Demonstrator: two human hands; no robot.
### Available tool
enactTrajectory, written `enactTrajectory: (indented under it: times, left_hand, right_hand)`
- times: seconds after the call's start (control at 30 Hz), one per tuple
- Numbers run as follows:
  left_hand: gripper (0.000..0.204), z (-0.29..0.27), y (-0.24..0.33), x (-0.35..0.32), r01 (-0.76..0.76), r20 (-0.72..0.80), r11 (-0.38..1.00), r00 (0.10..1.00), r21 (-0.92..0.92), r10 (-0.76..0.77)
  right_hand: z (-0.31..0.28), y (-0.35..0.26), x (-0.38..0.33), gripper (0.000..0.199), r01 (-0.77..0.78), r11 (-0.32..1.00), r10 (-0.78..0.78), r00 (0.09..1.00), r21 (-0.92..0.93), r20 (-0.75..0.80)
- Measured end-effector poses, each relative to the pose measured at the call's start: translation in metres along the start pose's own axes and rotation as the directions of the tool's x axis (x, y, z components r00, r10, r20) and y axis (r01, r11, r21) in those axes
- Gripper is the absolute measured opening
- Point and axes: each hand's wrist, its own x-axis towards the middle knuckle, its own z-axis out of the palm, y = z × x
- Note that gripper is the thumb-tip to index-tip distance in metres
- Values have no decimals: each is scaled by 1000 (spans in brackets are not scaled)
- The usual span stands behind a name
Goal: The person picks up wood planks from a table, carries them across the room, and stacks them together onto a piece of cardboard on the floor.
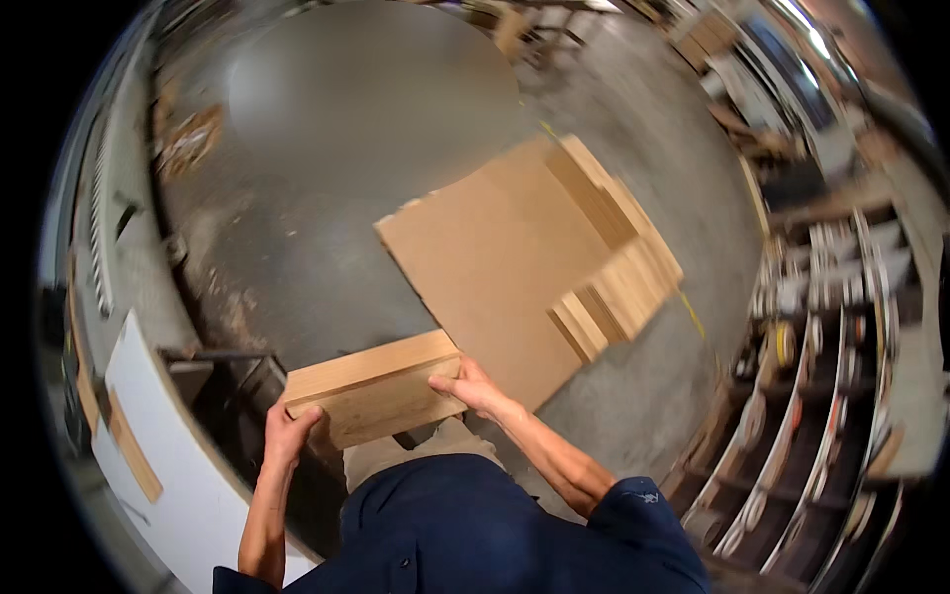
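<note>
In front of my waist I carry a short stack of wooden boards (381,401), light brown and tilted a little. My left hand (287,431) grips its left end, thumb on the near face. At the right end, my right hand (475,386) is closed round the corner, its thumb also on the near face. The fingers beneath the boards are mostly hidden. Beyond them lies a large brown sheet (485,247), perhaps cardboard or fibreboard. More stacked wooden boards (633,287) rest along its right and far edges.
To my left stands a white-topped surface (183,465) with a wooden strip (134,445) on it. A dark metal frame (237,366) is close to my left hand. Shelves (792,426) with rolls of edging line the right side. Grey concrete floor (683,148) surrounds the sheet.
</note>
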Motion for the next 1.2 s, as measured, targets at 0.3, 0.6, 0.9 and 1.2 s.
enactTrajectory:
  times: [0.3,0.6,0.9,1.2]
  left_hand:
    - [49,241,-23,86,116,502,893,792,435,-347]
    - [52,479,-87,214,-8,627,778,598,628,-500]
    - [49,667,-220,353,-26,595,739,612,673,-521]
    - [58,775,-289,400,173,449,680,632,713,-632]
  right_hand:
    - [-161,155,-128,36,152,853,132,862,499,-489]
    - [-314,234,-97,40,199,718,428,630,667,-648]
    - [-491,328,15,52,307,663,494,505,682,-708]
    - [-603,412,76,49,290,689,534,418,665,-735]
